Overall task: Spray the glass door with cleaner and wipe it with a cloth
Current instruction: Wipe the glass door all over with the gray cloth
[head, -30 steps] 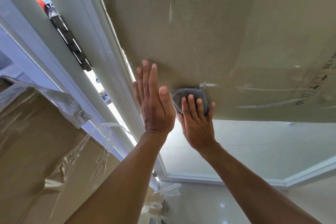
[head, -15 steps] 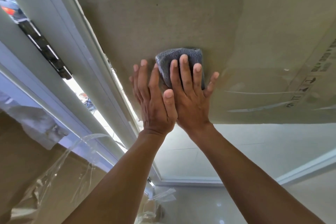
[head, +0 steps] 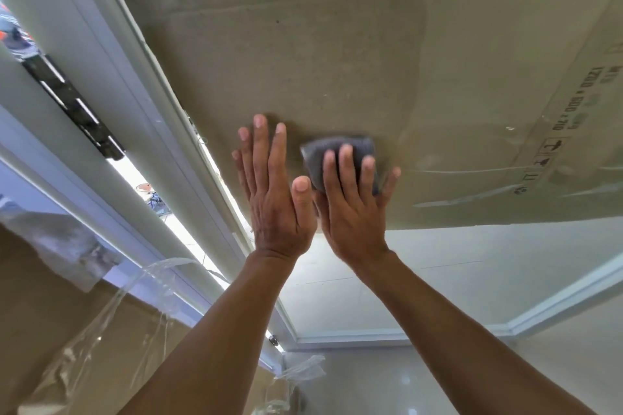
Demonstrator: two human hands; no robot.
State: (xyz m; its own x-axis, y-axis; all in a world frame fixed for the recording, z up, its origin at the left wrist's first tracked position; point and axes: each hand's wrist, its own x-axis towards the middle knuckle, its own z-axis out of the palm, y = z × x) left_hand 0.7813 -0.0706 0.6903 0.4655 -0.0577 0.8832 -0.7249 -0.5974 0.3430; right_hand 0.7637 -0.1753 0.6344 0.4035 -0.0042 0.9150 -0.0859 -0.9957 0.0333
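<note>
Both press the clear glass door (head: 303,61): left hand (head: 273,199) flat, fingers straight, on bare glass; right hand (head: 350,212), fingers spread straight, pinning the folded grey cloth (head: 360,144). Keep pressure even, strokes overlapping.

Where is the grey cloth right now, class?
In the head view, the grey cloth lies just right of centre, pressed against the glass door under the straight fingers of the right hand, with the flat left hand close on its left.
</note>
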